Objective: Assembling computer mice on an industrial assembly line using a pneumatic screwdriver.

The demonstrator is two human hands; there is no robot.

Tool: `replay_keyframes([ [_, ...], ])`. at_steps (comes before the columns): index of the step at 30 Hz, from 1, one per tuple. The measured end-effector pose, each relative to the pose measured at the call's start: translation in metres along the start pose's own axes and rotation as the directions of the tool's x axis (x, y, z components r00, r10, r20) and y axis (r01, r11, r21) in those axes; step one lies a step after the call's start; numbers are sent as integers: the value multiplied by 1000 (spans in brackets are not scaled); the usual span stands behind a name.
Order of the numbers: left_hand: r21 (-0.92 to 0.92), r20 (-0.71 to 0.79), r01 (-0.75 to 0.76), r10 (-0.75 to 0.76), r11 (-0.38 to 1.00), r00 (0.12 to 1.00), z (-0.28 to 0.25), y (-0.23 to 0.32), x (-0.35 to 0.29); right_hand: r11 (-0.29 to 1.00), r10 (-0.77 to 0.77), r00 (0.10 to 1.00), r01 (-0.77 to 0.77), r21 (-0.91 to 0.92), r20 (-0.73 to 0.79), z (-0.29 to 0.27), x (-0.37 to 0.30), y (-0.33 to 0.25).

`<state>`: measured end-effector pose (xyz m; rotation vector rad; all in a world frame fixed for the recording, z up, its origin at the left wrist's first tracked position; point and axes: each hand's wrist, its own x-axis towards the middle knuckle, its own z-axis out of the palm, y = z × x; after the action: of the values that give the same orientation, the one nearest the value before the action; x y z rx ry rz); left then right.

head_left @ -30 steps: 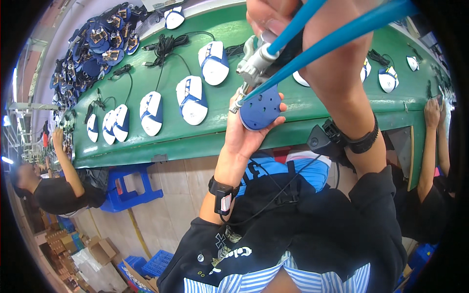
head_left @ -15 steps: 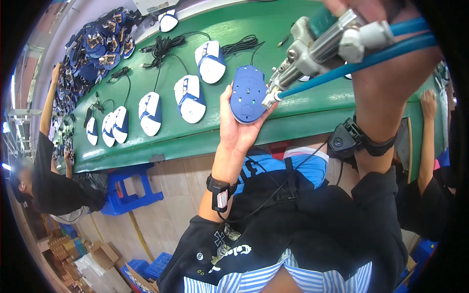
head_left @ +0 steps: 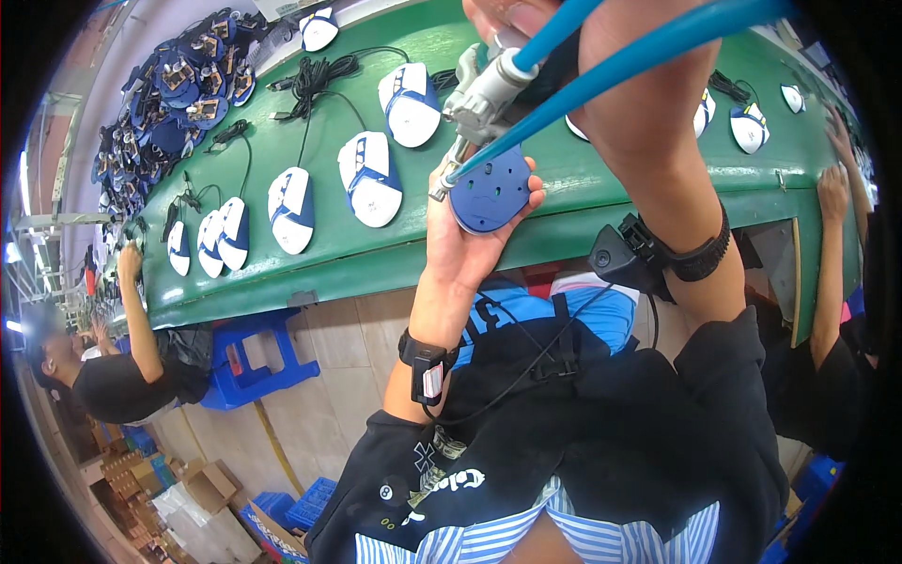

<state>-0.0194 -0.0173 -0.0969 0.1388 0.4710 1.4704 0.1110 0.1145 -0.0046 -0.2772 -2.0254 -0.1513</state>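
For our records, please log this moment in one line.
Left hand: holds mouse, underside up | right hand: hosed tool | bench: white-blue mice

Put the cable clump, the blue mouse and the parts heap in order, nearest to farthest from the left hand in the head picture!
1. The blue mouse: right in the left hand.
2. The cable clump: left, farther up the green bench.
3. The parts heap: farthest left, past the clump.
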Motion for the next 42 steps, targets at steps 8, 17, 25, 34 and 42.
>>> replay_keyframes([
  [8,-12,-13,13,-13,1000,1000,-5,5,0,987,161,986,-161,1,-47,3,28,-27],
  [17,41,-53,66,-64,997,997,-7,3,1,603,397,893,-428,673,212,-2,61,-29],
  [25,-68,98,98,-91,993,991,-8,-6,-1,601,334,936,-302,740,111,-10,87,-24],
  [34,-112,-32,-6,3,994,999,-18,-8,-7,485,491,871,-253,837,-21,-97,65,-54],
  [42,-127,-33,-12,8,992,999,-17,-9,-3,385,519,840,-395,835,158,-61,48,-53],
])
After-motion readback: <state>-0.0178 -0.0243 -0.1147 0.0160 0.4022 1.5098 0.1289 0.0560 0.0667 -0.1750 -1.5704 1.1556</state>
